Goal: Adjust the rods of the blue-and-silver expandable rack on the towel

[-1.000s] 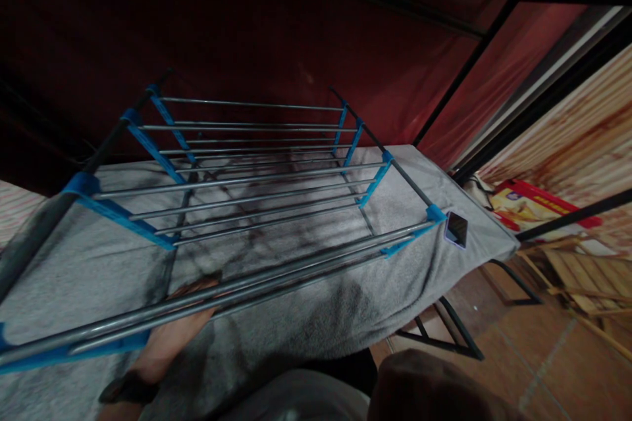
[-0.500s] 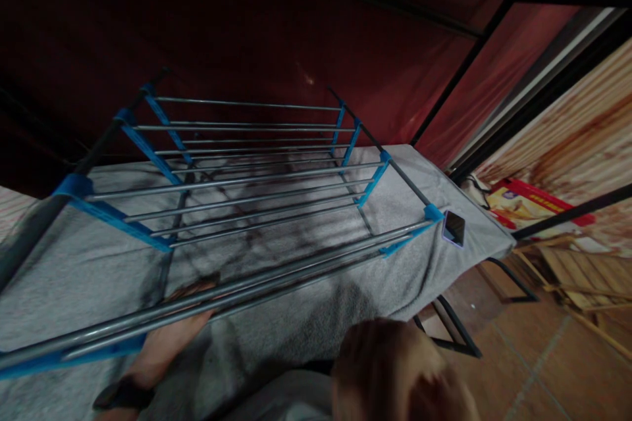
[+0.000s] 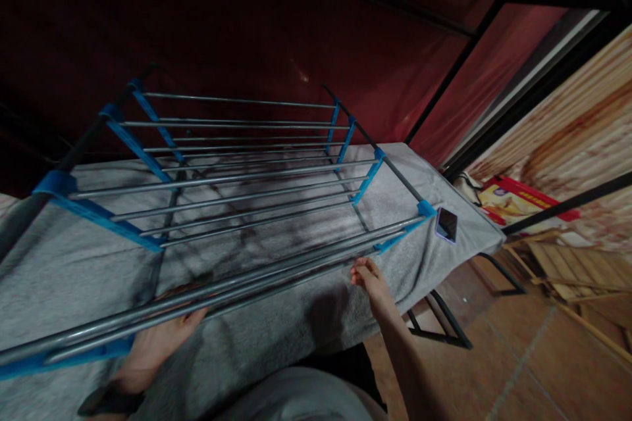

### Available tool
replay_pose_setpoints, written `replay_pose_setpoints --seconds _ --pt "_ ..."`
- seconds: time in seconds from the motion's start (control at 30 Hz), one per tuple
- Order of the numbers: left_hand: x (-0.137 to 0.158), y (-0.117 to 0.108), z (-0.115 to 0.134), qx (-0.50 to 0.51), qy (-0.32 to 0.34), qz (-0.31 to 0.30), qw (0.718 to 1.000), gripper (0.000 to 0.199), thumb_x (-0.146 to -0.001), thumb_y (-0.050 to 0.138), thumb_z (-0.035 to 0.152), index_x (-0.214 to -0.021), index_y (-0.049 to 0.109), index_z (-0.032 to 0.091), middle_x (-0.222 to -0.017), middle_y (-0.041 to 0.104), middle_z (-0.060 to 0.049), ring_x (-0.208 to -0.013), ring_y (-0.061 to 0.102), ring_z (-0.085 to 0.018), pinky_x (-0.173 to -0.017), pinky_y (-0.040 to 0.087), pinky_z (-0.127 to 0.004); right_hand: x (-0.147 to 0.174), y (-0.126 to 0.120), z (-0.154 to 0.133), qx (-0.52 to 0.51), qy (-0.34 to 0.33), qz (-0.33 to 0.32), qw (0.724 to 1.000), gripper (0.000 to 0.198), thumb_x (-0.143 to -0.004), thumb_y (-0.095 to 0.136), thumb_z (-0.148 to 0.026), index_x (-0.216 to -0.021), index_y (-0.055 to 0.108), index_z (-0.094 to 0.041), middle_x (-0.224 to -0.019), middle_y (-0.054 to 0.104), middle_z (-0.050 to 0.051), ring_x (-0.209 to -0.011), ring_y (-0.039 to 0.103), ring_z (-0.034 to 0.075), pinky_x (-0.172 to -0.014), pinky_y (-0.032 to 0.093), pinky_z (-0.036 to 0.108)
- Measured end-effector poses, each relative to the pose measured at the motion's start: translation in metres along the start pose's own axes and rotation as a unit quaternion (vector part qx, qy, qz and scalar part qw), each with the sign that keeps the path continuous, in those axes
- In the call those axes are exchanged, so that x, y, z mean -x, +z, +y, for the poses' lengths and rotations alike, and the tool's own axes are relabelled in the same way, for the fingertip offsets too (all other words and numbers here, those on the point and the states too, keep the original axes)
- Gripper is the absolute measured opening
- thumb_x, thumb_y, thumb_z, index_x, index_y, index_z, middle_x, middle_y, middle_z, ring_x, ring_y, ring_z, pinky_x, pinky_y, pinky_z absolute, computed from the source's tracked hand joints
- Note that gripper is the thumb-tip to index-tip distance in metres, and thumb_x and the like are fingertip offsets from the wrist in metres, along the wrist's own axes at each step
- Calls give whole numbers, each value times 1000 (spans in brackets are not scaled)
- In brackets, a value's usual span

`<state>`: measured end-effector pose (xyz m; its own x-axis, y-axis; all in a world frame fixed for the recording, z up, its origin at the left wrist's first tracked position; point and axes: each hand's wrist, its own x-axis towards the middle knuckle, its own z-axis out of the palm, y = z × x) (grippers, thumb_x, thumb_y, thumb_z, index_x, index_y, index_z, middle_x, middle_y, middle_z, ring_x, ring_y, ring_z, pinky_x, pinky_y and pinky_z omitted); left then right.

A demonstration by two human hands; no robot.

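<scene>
A blue-jointed metal rack (image 3: 237,177) lies on a gray-draped surface (image 3: 291,322), left hand (image 3: 162,337) at its front rods (image 3: 276,268), right hand (image 3: 369,277) partly curled beside them (both grips unclear); even support should limit twisting.

Single view, head-worn. Looks forward and down from above the near edge of the blanket (image 3: 276,329), close over the rack (image 3: 224,179); coverage runs past the far edge to the curtain (image 3: 237,33).
</scene>
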<state>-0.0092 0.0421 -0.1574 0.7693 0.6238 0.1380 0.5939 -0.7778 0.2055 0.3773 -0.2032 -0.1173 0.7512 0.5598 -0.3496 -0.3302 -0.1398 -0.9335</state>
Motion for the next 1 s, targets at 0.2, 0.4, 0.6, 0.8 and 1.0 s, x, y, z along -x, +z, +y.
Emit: replay_pose_setpoints --seconds 0.2,0.4,0.6,0.8,1.0 --pt "-2 -9 11 -30 -35 13 999 51 -99 37 50 -119 77 25 -95 80 -10 -83 73 -29 -82 58 -39 -8 -6 0 -141 15 59 988 40 -60 88 -41 -87 63 -25 -89 74 1 -83 71 18 -73 59 29" --pt "2 -4 14 -60 -94 -2 994 56 -98 36 55 -106 80 22 -101 80 -12 -96 74 -32 -87 58 -41 -19 -8 -2 -199 -7 26 980 34 -64 90 -36 -77 61 -25 -81 70 -3 -80 72 15 -75 61 26" --pt "22 5 3 -156 -1 -3 988 46 -91 41 24 -115 80 31 -104 80 -8 -87 73 -33 -77 60 -47 -28 -12 0 -244 6 38 969 33 -66 92 -31 -78 62 -24 -72 68 -4 -66 69 13 -69 63 25" --pt "36 7 -5 -211 89 70 971 64 -84 43 1 -121 77 41 -115 77 -8 -87 73 -31 -70 58 -43 -30 -14 0 -239 -4 19 971 31 -70 90 -30 -78 61 -23 -70 67 -5 -66 70 12 -70 64 24" --pt "36 6 -5 -195 105 99 970 68 -86 41 -2 -122 77 43 -115 77 -6 -78 72 -27 -67 55 -40 -31 -14 1 -235 -3 17 972 28 -73 88 -28 -79 61 -23 -71 67 -4 -66 71 13 -71 64 24"
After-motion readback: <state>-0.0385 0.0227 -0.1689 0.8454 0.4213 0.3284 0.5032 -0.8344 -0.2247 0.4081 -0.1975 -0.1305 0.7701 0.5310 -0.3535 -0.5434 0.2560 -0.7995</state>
